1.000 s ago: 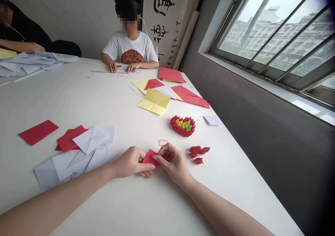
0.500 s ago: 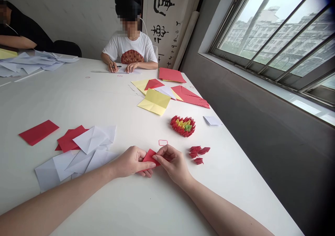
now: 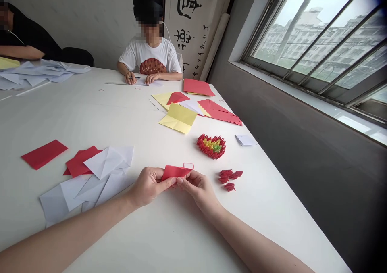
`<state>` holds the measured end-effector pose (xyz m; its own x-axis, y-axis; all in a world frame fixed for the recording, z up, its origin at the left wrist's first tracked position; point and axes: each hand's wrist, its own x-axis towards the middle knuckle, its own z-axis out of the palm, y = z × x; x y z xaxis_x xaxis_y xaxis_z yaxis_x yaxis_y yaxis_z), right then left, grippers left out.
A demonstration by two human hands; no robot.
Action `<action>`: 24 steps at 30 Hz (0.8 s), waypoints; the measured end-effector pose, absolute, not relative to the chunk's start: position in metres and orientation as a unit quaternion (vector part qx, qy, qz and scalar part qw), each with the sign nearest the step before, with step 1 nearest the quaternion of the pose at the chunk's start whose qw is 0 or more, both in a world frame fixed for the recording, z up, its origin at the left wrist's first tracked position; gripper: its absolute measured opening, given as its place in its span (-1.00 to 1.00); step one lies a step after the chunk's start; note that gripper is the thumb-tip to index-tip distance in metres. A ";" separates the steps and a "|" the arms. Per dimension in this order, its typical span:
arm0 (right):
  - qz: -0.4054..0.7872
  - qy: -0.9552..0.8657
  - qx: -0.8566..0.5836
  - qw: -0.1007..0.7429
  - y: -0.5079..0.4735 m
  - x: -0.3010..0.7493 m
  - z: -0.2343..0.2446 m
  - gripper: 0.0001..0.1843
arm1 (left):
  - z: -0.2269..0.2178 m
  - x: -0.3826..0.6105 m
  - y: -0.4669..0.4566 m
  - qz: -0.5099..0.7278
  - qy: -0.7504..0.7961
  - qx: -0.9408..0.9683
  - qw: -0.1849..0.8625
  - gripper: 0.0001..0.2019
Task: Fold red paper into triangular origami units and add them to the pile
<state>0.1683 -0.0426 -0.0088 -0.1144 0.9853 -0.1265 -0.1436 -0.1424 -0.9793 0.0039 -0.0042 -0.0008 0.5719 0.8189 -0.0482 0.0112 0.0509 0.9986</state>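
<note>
"What lay across the desk (image 3: pixel 121 115)?"

"Mostly paper. A loose heap of white sheets (image 3: pixel 90 184) sat to the left of the person's arms, with red sheets (image 3: pixel 78 162) partly under its far edge. Farther off, toward the window side, a yellow sheet (image 3: pixel 178 117) lay folded, touching other red and yellow sheets behind it."

"Did anything hold something inside it?"

"Only the origami ring (image 3: pixel 211 146), beyond the hands. Its outer band was built of red folded points, and yellow and green points sat in its middle."

"And the hands?"

"Both were closed in a pinch. The left hand (image 3: pixel 146 186) gripped the left end of the red paper (image 3: pixel 175 171) between thumb and fingers. The right hand (image 3: pixel 196 186) pinched the lower edge near the right end."

"Where was that paper, and how did it lie?"

"It was lifted a little above the desk, near the front edge, between the two hands. Its long axis ran left to right, and its narrower right tip pointed toward the window side, just beside a small red outline (image 3: pixel 188 165) on the desk."

"Anything smaller?"

"A few folded red units (image 3: pixel 228 178) lay just right of the right hand."
</note>
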 end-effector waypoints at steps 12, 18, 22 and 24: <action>0.559 -0.426 -0.485 0.522 -0.041 0.170 -0.014 -0.65 | -0.003 0.003 -0.003 0.305 0.357 0.617 0.632 -0.78; 0.493 -0.399 -0.514 0.578 -0.035 0.185 -0.013 -0.71 | -0.006 -0.002 0.001 0.300 0.379 0.596 0.641 -0.76; 0.492 -0.379 -0.498 0.605 -0.036 0.185 -0.012 -0.73 | -0.007 -0.003 0.002 0.291 0.375 0.599 0.645 -0.76; 0.531 -0.416 -0.476 0.565 -0.038 0.181 -0.011 -0.73 | -0.006 -0.001 0.002 0.283 0.359 0.609 0.648 -0.77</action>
<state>0.1807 -0.0380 -0.0108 0.0909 0.9952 -0.0358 -0.2043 -0.0165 -0.9788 -0.0014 0.0017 -0.0062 0.5814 0.8046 -0.1207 0.0701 0.0983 0.9927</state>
